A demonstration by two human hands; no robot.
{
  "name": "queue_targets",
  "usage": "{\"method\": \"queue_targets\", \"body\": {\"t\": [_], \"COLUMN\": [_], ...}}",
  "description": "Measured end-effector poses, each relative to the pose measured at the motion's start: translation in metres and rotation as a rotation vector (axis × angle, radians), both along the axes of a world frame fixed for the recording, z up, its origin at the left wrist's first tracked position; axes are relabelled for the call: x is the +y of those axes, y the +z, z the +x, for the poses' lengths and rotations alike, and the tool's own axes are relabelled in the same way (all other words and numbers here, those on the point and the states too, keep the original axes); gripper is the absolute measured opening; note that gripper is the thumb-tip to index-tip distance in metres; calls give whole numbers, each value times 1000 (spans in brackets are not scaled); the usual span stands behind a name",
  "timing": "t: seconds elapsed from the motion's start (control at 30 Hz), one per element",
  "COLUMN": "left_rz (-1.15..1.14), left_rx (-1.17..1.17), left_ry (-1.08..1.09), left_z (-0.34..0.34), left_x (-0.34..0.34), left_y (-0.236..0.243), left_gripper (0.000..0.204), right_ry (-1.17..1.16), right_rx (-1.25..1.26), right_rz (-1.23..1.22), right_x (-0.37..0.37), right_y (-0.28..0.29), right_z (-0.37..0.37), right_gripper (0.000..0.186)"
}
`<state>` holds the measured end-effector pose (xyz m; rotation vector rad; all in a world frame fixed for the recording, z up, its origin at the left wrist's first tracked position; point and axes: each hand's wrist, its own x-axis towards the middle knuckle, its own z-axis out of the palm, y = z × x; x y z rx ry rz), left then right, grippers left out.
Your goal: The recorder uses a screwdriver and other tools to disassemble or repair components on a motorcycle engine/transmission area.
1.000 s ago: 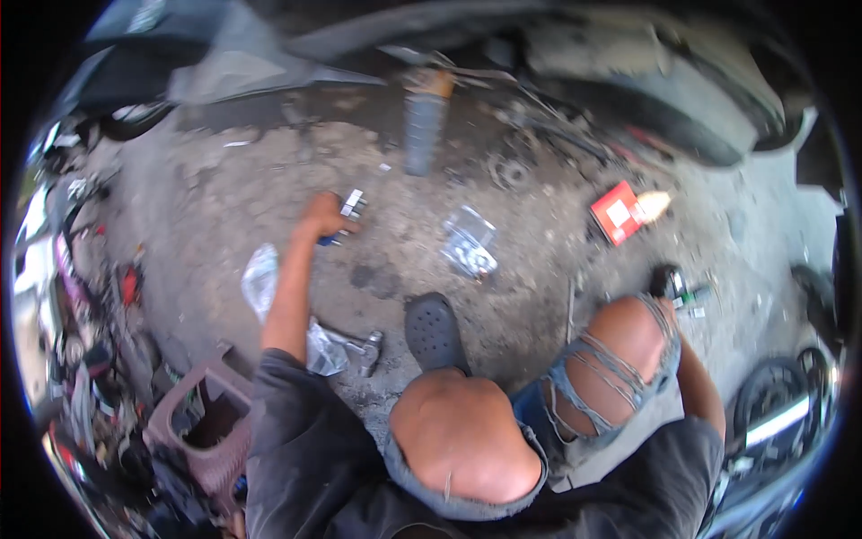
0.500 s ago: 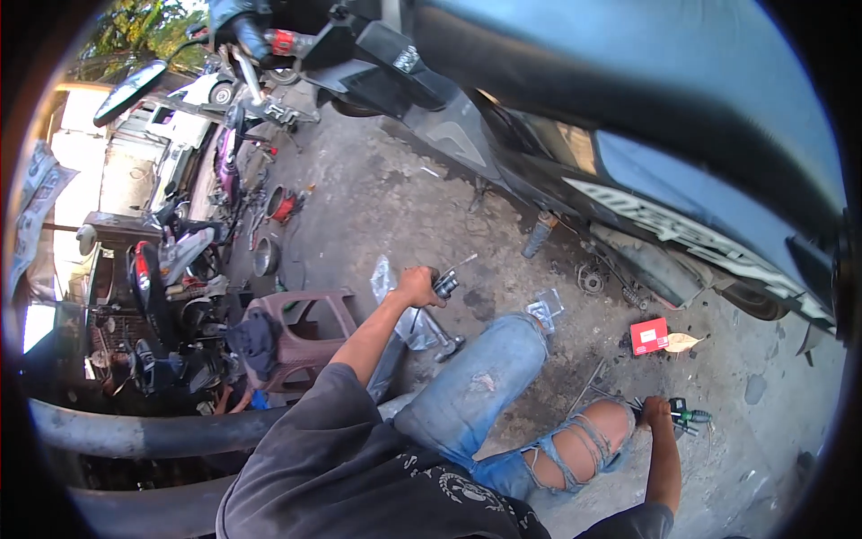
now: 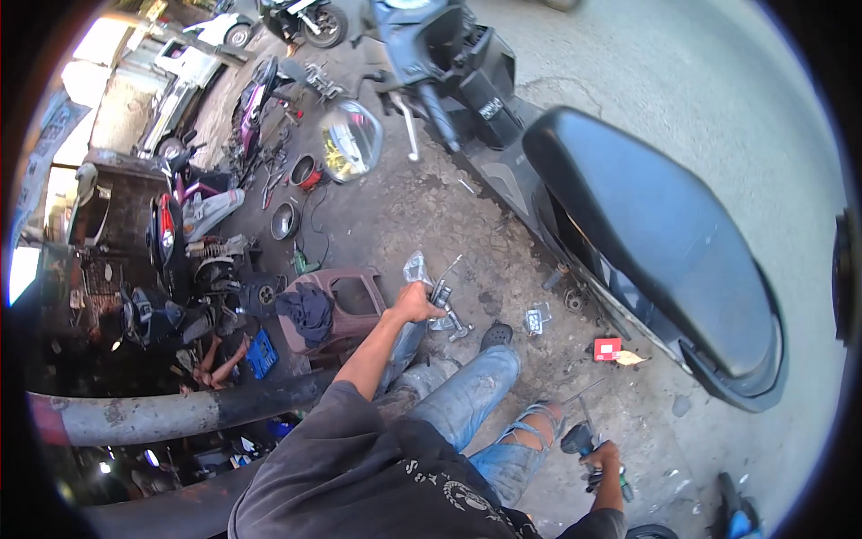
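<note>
My left hand (image 3: 415, 304) is closed around a grey metal part (image 3: 441, 295), with a thin rod jutting up from it. Below that hand, a metal tool (image 3: 458, 329) and clear plastic wrapping (image 3: 415, 268) are seen near the floor. At lower right, beside my bent knee, my right hand (image 3: 603, 455) is closed at a bundle of hand tools with a green-and-black handle (image 3: 626, 483); the fingers partly hide them. A dark, rounded object (image 3: 579, 439) sits right next to this hand; its kind is unclear. A thin T-shaped tool (image 3: 584, 402) lies beyond it.
A black scooter (image 3: 646, 242) stands at right. A red box (image 3: 607, 349) and clear packet (image 3: 536, 319) lie on the floor. A plastic stool (image 3: 359, 296) with dark cloth stands left, near bowls (image 3: 285, 220). Another person's arms (image 3: 215, 364) show beside a blue tray (image 3: 261, 354).
My view has risen and shifted, so more of the scooter and floor shows. My right hand now appears lower and further left in the picture; both hands stay closed.
</note>
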<state>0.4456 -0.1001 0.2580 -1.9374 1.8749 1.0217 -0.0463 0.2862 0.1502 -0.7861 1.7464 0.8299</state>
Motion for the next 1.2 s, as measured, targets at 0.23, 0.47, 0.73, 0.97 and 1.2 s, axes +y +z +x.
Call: {"method": "queue_targets", "body": {"t": [0.23, 0.47, 0.73, 0.97, 1.2], "left_rz": [-9, 9, -57, -120, -134], "left_rx": [-95, -73, 64, 127, 121], "left_ry": [137, 356, 666, 817, 924], "left_z": [96, 180, 252, 311, 400], "left_x": [-7, -14, 12, 16, -85], "left_y": [76, 140, 180, 198, 199], "left_gripper": [54, 56, 52, 45, 47], "right_ry": [-89, 89, 137, 319, 591], "right_rx": [72, 62, 32, -30, -377], "right_rz": [78, 52, 22, -183, 239], "right_x": [-30, -108, -184, -294, -391], "right_y": [59, 180, 205, 203, 85], "right_z": [29, 87, 116, 192, 188], "right_gripper": [78, 75, 63, 74, 80]}}
